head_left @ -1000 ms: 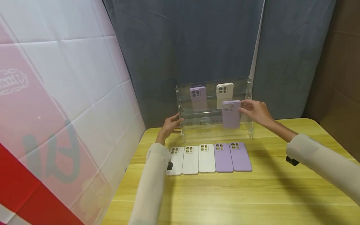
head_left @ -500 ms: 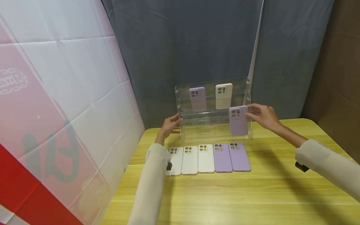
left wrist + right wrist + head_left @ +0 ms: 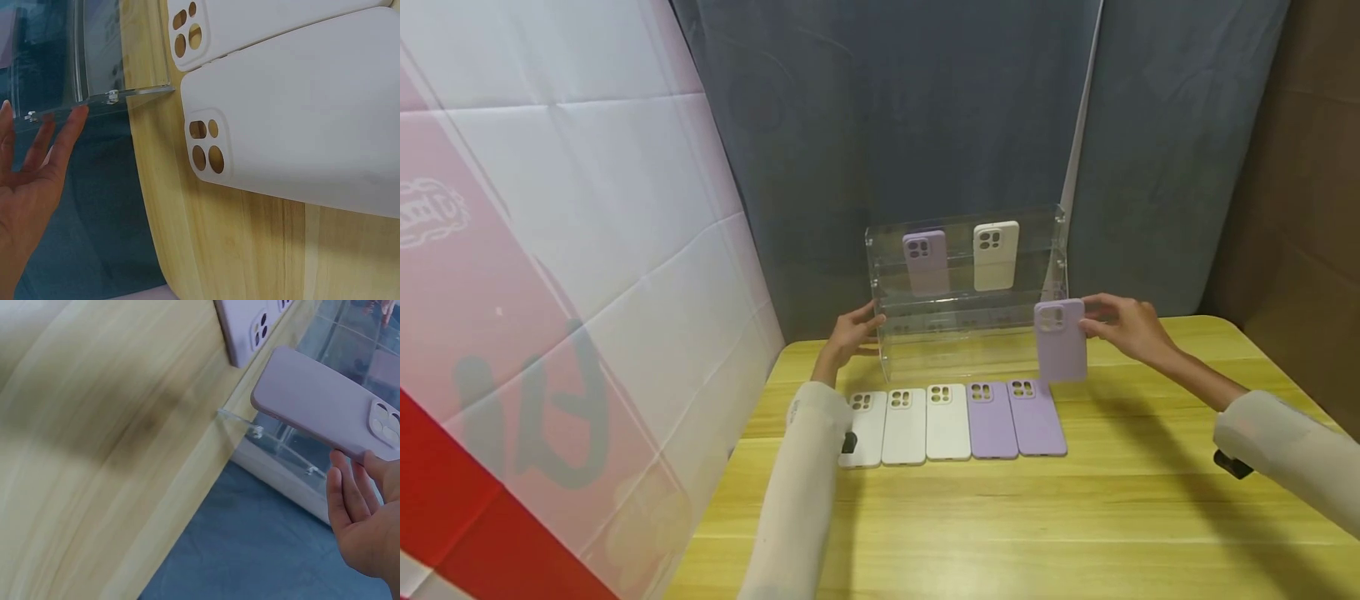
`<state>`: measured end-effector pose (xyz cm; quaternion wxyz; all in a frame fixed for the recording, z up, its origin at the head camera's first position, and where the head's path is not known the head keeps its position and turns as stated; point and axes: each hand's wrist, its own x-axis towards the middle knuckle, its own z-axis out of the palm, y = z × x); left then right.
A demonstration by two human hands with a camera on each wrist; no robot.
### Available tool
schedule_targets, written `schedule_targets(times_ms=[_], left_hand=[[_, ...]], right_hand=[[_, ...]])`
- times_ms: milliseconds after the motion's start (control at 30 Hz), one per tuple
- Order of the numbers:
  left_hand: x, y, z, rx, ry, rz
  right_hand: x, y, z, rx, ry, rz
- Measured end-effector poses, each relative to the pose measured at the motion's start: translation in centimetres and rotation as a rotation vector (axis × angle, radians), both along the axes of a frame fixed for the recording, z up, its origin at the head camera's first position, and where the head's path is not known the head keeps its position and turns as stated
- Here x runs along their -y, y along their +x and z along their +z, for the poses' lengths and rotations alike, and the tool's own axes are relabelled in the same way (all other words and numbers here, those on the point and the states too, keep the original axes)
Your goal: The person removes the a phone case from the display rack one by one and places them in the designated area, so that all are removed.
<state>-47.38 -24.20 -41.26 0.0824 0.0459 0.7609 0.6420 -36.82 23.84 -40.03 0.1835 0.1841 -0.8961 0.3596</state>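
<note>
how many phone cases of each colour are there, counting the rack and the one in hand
Purple cases: 4 — two on the table, one in the clear rack, one held by the right hand
White cases: 4 — three on the table, one in the rack
Total: 8

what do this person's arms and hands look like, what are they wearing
Both arms are in long, loose, cream-white sleeves that end at the wrists. The left hand and right hand are bare, with no gloves or rings visible. A small black device shows at each wrist, under the cuff.
</note>
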Motion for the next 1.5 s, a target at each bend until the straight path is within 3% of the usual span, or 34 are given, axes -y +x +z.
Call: schedule_targets(times_ms=[400,733,1200,1500], left_hand=[[-0.1,0.4,0.4,-0.005,-0.008,0.004],[-0.1,0.4,0.6,0.008,0.001,0.005],[-0.5,0.0,1.0,0.0,0.014,-0.005],[-0.5,-0.1,0.7,0.018,0.029,0.007]], right_hand=[[-1.7,0.5,-2.4,0.109,0.046,0.011],[-2.5,0.3,-4.2,0.283,-0.002,0.03],[-2.8,-0.5,-6.8,0.386,-0.016,-0.002],[-2.9,-1.1,-8.9,0.398,0.043,-0.046]])
